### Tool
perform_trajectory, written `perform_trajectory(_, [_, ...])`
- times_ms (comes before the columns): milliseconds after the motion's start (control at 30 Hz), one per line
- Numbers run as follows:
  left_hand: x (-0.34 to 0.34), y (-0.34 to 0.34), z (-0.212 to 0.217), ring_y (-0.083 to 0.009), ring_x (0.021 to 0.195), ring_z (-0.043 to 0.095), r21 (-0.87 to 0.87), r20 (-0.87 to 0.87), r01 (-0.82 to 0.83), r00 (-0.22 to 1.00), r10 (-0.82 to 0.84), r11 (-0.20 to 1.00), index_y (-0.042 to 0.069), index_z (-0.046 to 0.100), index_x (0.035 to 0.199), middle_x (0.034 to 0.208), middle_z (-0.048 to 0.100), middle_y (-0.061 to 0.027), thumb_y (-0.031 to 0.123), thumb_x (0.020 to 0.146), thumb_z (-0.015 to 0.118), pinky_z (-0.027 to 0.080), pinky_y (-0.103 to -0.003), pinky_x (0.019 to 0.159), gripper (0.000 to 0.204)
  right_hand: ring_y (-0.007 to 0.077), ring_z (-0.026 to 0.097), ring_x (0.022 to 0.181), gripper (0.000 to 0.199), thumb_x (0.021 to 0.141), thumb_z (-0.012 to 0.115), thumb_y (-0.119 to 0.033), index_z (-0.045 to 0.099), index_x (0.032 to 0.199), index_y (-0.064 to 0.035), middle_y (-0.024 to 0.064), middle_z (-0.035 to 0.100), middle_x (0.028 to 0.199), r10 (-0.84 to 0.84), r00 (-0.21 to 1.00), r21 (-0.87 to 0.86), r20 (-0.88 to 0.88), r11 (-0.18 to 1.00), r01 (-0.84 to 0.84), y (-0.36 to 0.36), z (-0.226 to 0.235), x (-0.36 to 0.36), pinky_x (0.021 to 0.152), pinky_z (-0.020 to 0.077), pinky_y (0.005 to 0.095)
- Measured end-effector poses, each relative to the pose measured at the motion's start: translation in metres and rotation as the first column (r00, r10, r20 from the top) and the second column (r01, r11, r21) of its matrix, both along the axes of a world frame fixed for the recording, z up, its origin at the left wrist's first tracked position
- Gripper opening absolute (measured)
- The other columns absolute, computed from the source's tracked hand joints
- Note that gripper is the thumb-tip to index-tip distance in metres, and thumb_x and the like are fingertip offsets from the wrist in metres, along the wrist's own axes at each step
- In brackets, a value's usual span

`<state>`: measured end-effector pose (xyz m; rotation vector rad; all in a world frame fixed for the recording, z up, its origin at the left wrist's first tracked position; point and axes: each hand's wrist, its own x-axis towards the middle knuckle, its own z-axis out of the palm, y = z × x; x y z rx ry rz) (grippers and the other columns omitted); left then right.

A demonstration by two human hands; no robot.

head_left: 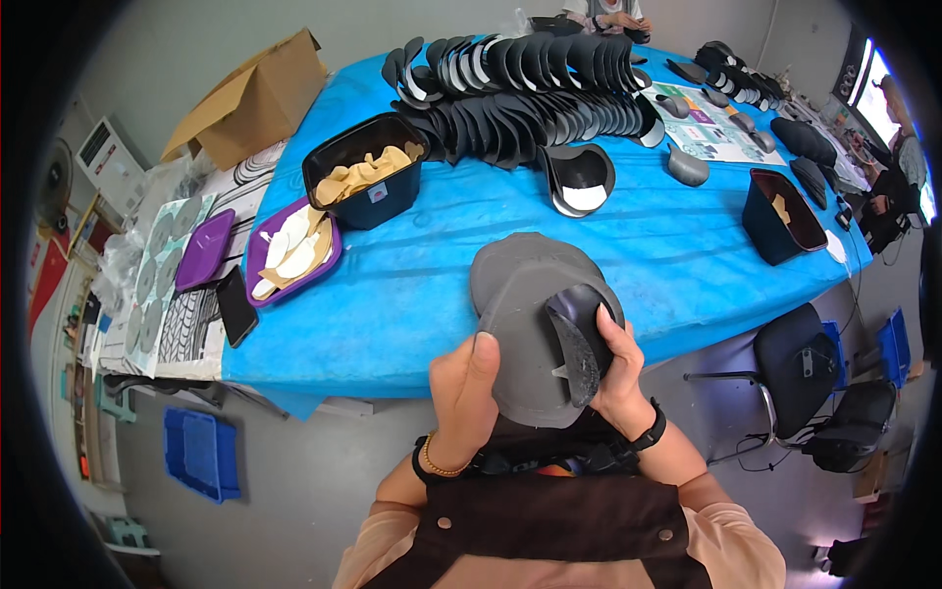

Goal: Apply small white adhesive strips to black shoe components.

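In front of my body I hold a large grey moulded foam piece point(520, 324) with rounded lobes. My left hand point(465, 393) grips its left edge, thumb on top and the fingers mostly hidden. My right hand point(620, 368) clasps a smaller dark curved shell point(574, 344) against the right side of the foam piece. The shell's cut edge looks rough and speckled, and a small pale tip shows beside it. Beyond my hands, on the blue table cover point(412, 304), stands a black curved piece point(581, 177) with a white patch inside.
Long rows of black curved pieces point(520, 118) line the far side. To the left are a black bin point(378, 201) of tan pieces, purple trays point(329, 260), a phone point(236, 306) and a cardboard box point(255, 108). Another bin point(775, 231) and chairs point(785, 363) are rightward. Other people sit nearby.
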<state>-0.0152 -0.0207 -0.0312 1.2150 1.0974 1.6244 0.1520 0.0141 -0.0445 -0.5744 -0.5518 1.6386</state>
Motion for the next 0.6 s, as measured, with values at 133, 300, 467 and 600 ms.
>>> perform_trajectory(133, [-0.003, -0.012, 0.016, -0.0217, 0.048, 0.052, 0.138, -0.457, -0.019, 0.886, 0.081, 0.99, -0.005, 0.066, 0.099, 0.055, 0.049, -0.011, 0.03, 0.103, 0.048, 0.035, -0.034, 0.048, 0.04, 0.0159, 0.063, 0.086, 0.034, 0.097, 0.056, -0.028, 0.063, 0.109, 0.0035, 0.0104, 0.067, 0.098, -0.046, 0.974, 0.108, 0.221, 0.994, 0.023, 0.002, 0.001, 0.0, 0.074, 0.0494, 0.0293])
perform_trajectory(300, [0.007, -0.013, 0.013, -0.0324, 0.05, 0.058, 0.238, -0.563, -0.02, 0.812, 0.154, 0.971, -0.007, 0.063, 0.111, 0.059, 0.053, -0.016, 0.025, 0.102, 0.048, 0.041, -0.038, 0.049, 0.037, 0.0103, 0.046, 0.063, 0.039, 0.097, 0.055, -0.031, 0.061, 0.085, 0.0063, 0.0068, 0.054, 0.064, -0.347, 0.704, 0.389, 0.62, 0.915, 0.109, 0.004, 0.011, 0.007, 0.055, 0.0371, 0.0291])
perform_trajectory(467, [0.01, -0.016, 0.007, -0.0353, 0.056, 0.063, 0.263, -0.519, 0.014, 0.845, 0.129, 0.965, -0.01, 0.06, 0.116, 0.065, 0.059, -0.0191, 0.025, 0.101, 0.048, 0.047, -0.038, 0.054, 0.04, 0.0206, 0.042, 0.048, 0.034, 0.097, 0.054, -0.025, 0.059, 0.08, 0.0041, 0.0114, 0.042, 0.056, -0.592, 0.38, 0.617, 0.711, 0.784, 0.067, -0.004, 0.027, 0.013, 0.049, 0.0355, 0.0335])
perform_trajectory(600, [0.014, -0.016, 0.011, -0.0326, 0.067, 0.068, 0.336, -0.495, 0.065, 0.861, 0.118, 0.94, -0.01, 0.06, 0.116, 0.077, 0.067, -0.0191, 0.02, 0.097, 0.057, 0.052, -0.035, 0.062, 0.036, 0.0329, 0.056, 0.05, 0.025, 0.095, 0.055, -0.018, 0.064, 0.093, 0.0053, 0.0165, 0.053, 0.059, -0.704, 0.216, 0.723, 0.677, 0.691, -0.015, -0.006, 0.027, 0.015, 0.05, 0.042, 0.0364])
